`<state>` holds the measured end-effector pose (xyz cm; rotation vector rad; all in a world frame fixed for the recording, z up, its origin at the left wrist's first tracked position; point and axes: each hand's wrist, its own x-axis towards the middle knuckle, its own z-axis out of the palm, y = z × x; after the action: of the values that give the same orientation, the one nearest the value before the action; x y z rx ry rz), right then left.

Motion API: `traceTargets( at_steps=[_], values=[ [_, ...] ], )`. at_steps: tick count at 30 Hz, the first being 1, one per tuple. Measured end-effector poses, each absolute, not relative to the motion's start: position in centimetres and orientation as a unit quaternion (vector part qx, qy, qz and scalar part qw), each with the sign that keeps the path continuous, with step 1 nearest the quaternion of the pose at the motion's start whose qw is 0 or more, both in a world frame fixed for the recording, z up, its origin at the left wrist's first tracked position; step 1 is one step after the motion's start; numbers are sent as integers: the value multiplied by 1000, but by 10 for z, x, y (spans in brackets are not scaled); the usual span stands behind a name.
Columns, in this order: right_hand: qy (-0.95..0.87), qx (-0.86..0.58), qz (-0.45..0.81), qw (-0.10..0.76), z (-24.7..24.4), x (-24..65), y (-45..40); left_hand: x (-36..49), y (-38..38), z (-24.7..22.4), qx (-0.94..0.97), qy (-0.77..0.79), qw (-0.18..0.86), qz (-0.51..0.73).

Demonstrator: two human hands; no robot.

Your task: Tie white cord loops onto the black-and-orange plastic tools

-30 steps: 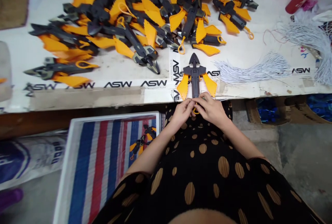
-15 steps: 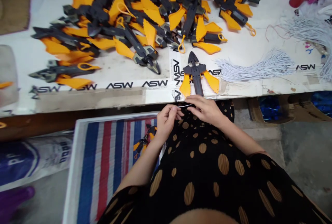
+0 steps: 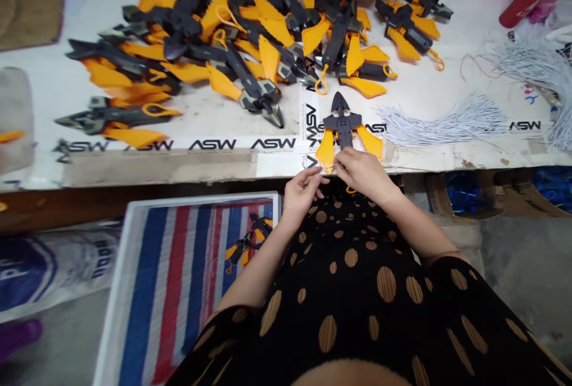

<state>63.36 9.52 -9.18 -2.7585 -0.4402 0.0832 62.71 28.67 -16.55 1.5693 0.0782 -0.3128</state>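
A pair of dark pliers with orange grips lies pointing away from me at the table's near edge, its grips spread. My right hand pinches its lower end, and a small orange loop hangs just below. My left hand sits beside the right, fingertips close together near the tip of the left orange grip. Any thin cord between the fingers is too small to make out. My sleeves and a black dress with tan spots fill the lower view.
Several similar pliers lie heaped on the white ASW-printed table sheet. Bundles of thin white cords lie to the right. A striped tarp in a white frame sits at lower left, and blue items fill cardboard below right.
My hands have come closer together, with the right hand moving up onto the pliers' lower end. The short white cord seen between my fingers no longer shows.
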Motion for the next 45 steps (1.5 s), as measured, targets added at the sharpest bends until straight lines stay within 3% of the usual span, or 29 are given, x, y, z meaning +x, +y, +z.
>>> traceTargets(
  at_steps=[5,12,22,31,34,40,43,45],
  values=[
    [-178,-976,62,109,-92,637,105,630,278,-169,694,36,703,-152],
    [-198,-972,33,126,-102,635,106,634,277,-170,701,29,693,-163],
    [-206,-969,28,136,-104,627,102,645,300,-152,793,-103,565,-203],
    [-205,-966,27,156,-107,621,93,629,358,-138,636,13,739,-223],
    [-219,-946,20,237,-108,617,98,618,346,-135,593,10,760,-265],
    [-110,-794,19,598,-129,601,131,611,306,-137,613,8,776,-147],
    [19,-672,36,739,-133,597,139,615,293,-135,695,-17,717,-46],
    [61,-609,69,788,-131,598,137,620,292,-133,776,-84,625,29]
  ],
)
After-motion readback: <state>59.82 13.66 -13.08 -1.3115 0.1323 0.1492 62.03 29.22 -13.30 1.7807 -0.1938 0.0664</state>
